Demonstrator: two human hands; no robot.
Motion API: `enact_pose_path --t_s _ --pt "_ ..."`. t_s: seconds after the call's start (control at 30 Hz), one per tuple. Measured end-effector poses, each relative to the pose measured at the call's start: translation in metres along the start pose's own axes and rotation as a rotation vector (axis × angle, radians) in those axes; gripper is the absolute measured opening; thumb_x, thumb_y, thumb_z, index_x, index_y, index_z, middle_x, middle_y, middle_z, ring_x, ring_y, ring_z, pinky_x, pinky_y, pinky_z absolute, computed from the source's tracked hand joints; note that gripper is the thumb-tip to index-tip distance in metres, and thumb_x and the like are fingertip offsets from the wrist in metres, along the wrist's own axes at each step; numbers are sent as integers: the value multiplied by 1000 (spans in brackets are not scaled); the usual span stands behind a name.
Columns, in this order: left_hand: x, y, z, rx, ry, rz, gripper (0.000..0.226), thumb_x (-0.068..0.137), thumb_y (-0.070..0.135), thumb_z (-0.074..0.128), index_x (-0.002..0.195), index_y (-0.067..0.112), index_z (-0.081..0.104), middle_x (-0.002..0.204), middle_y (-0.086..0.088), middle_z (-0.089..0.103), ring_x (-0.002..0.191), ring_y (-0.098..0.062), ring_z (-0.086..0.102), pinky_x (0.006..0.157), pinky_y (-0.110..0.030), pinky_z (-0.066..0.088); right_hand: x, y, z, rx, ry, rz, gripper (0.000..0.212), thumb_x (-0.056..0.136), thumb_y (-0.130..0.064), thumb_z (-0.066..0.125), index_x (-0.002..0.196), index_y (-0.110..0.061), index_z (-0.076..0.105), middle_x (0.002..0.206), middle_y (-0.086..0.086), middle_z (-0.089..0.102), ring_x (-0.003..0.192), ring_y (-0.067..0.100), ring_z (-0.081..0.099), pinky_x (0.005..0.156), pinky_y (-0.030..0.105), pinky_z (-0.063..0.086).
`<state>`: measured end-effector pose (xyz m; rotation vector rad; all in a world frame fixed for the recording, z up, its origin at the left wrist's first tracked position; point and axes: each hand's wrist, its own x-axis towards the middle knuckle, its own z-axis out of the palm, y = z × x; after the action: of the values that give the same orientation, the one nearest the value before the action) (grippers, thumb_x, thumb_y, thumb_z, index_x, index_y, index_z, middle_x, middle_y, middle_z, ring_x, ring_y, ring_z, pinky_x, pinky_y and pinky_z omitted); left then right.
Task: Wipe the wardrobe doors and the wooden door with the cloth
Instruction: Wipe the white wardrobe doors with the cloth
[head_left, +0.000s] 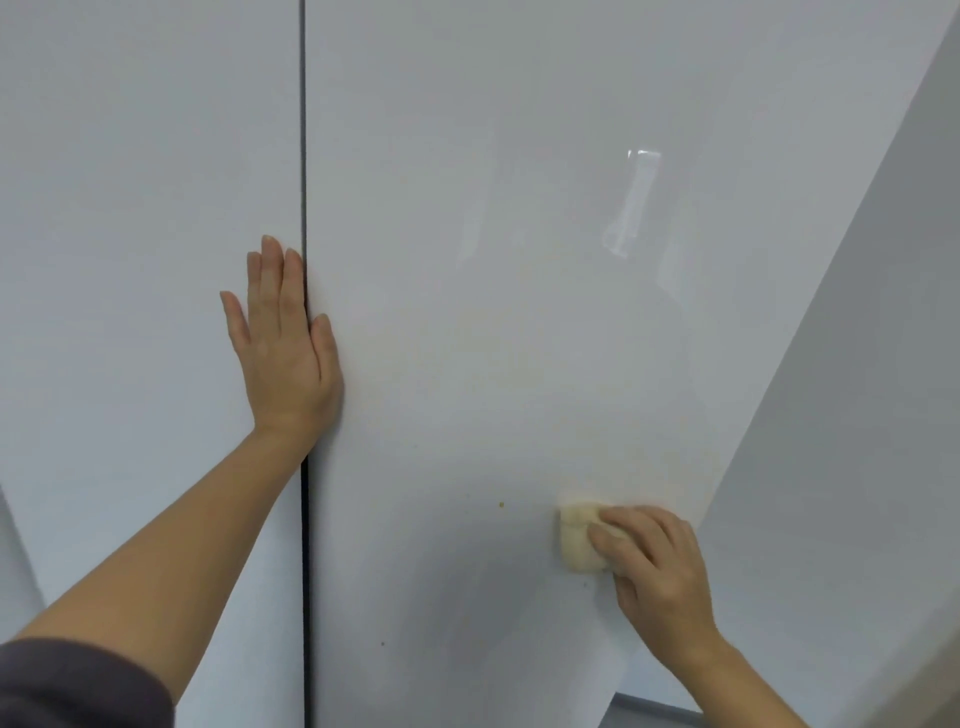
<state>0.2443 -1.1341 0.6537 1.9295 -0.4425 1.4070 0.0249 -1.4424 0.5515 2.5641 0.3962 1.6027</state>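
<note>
Cloth (577, 540), a small pale-yellow folded pad, gripped by right hand (657, 564), pressed low on glossy white wardrobe door (493, 249). Left of it, slightly higher, 1 yellowish speck (501, 504), nearer right hand: likely a short leftward stroke next. Left hand (285, 343) flat, unclenched, over seam (305, 156) between 2 doors.

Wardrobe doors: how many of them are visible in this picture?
2. The left door lies under the flat left hand. The right door, across the dark gap, is where the right hand holds the cloth. Others may be outside the view.
</note>
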Motion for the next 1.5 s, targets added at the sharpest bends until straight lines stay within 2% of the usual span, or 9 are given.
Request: enact_pose_path --t_s 0.17,0.33,0.43,0.67,0.9,1.1,1.23,1.37,1.5 --pt "0 1 -2 10 -7 -3 57 99 11 30 154 6 16 163 -11 9 151 -23 4 121 -53 2 68 -5 -7 54 211 139 33 80 9 57 103 -14 61 111 7 59 95 31 53 83 36 41" --pt "0 0 -2 5 -12 -1 57 100 12 29 154 5 15 163 -11 9 151 -23 4 120 -54 2 -13 -45 41 39 -16 -19 24 99 -6 41 98 -19 61 115 -2 58 94 27 53 77 39 48" --pt "0 0 -2 0 -22 0 57 99 13 29 154 5 15 163 -11 9 151 -23 4 120 -54 2 -6 -48 40 47 -73 -46 28 100 -8 42 91 -16 67 109 0 65 92 26 54 72 38 48" --pt "1 -1 -2 -14 -25 1 56 100 12 30 154 5 16 162 -12 10 151 -24 5 120 -55 2 80 -52 31 12 186 103 22 89 4 54 96 -13 66 103 11 70 91 30 55 76 35 42" --pt "1 -3 -5 -23 -43 18 57 100 11 33 154 4 16 162 -13 11 151 -24 4 120 -55 1 27 -90 60 19 -99 -65 30 98 -5 44 86 -15 70 104 2 67 90 28 58 75 35 47" --pt "1 -9 -14 -5 -111 49 58 100 14 32 154 9 15 163 -10 9 151 -22 4 120 -53 4 131 -85 39 -20 225 147 24 85 6 54 88 -7 74 103 10 70 91 29 56 72 34 40" --pt "2 -18 -22 37 -194 102 59 99 21 29 155 11 12 164 -7 5 151 -17 0 120 -50 4 70 -113 77 3 84 23 24 94 0 47 96 -14 67 111 5 68 92 30 54 75 37 47" --pt "4 -24 -30 37 -240 141 60 100 23 31 156 12 12 164 -6 5 151 -17 0 120 -51 5 53 -128 90 10 -88 -59 21 86 4 60 89 -16 68 107 0 67 92 25 54 70 36 47" --pt "4 -26 -32 28 -250 155 60 100 24 32 156 12 13 164 -6 5 151 -17 1 120 -50 5 122 -126 70 -6 122 78 28 90 4 49 89 -13 71 103 4 70 90 27 56 71 33 42"
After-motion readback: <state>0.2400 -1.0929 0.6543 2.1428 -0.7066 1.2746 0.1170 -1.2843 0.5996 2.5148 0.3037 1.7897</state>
